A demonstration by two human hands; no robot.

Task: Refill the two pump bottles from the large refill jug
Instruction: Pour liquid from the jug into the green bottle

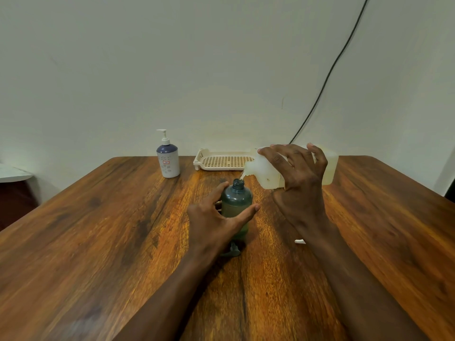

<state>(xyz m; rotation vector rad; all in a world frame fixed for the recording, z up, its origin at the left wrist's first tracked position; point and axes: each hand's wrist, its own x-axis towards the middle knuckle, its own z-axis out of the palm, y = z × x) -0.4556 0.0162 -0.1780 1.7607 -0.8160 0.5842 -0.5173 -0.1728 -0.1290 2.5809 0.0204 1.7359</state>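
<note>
A dark green bottle [236,203] stands upright mid-table with its neck uncapped. My left hand [216,220] wraps around its body, thumb on the right side, fingers on the left. My right hand [299,173] grips the translucent white refill jug [270,172], tipped on its side with its spout just above and right of the bottle's neck. A thin pale stream runs from the spout toward the neck. The green pump head [232,251] lies on the table in front of the bottle. The white-and-blue pump bottle [168,159] stands at the back left with its pump on.
A cream perforated tray [221,159] sits at the table's back edge against the wall. A small white cap [300,241] lies on the wooden table [98,230] beside my right forearm. A black cable [327,77] runs down the wall.
</note>
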